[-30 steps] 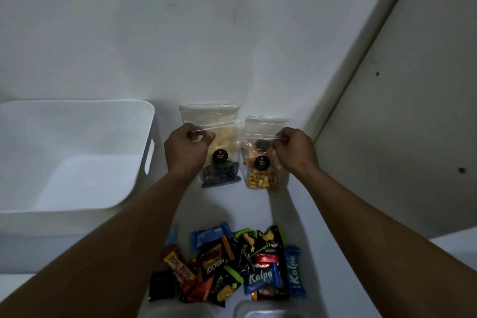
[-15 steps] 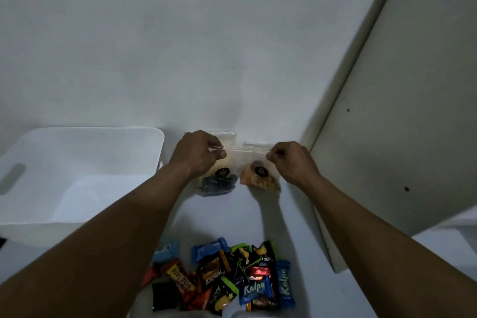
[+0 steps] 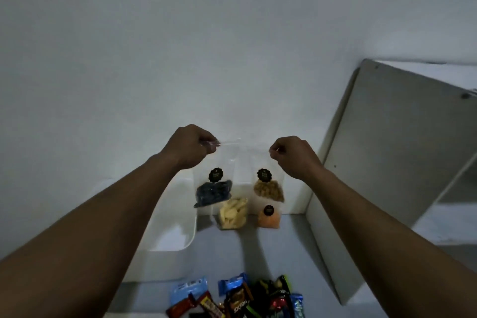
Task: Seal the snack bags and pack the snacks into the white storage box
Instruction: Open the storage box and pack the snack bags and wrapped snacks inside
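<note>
Head-worn camera faces forward and down (seemingly near) toward the wall [image 3: 180, 33].

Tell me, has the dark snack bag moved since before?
Yes, upward. The left hand has lifted the dark snack bag; its base, once level with that of the yellow chip bag, now hangs higher.

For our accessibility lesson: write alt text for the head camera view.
A person's left hand pinches the top of a clear bag of dark snacks and the right hand a bag of brown snacks, both held up. Below are a yellow-snack bag, an orange-snack bag, a white storage box and wrapped snacks.
</note>
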`<state>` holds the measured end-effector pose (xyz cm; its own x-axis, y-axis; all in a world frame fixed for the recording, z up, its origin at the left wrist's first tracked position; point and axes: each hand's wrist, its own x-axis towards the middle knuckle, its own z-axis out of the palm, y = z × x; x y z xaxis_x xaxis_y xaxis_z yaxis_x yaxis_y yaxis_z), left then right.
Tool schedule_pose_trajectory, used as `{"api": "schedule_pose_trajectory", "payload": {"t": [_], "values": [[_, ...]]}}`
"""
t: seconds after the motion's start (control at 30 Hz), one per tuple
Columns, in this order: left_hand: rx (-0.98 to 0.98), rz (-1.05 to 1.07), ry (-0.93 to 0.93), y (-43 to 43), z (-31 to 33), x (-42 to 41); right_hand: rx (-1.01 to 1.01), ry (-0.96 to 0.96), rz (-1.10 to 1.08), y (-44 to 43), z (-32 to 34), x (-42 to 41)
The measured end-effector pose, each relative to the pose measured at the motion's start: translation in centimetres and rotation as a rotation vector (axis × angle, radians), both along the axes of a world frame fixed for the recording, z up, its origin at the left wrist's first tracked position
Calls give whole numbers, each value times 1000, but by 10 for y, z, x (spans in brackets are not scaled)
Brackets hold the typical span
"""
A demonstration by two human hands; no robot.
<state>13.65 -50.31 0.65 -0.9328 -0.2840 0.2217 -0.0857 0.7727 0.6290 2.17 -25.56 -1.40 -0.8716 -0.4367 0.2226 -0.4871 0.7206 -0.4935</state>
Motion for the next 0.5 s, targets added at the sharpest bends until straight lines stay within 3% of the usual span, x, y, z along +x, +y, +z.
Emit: {"api": "schedule_pose_trajectory", "payload": {"t": [0.23,0.5], "values": [[-69,12,10,-70,36,49,-14,60,2,-54,47,46],[-131,26,-9,-147,24,83,-40,30,33,-132,36,86]]}}
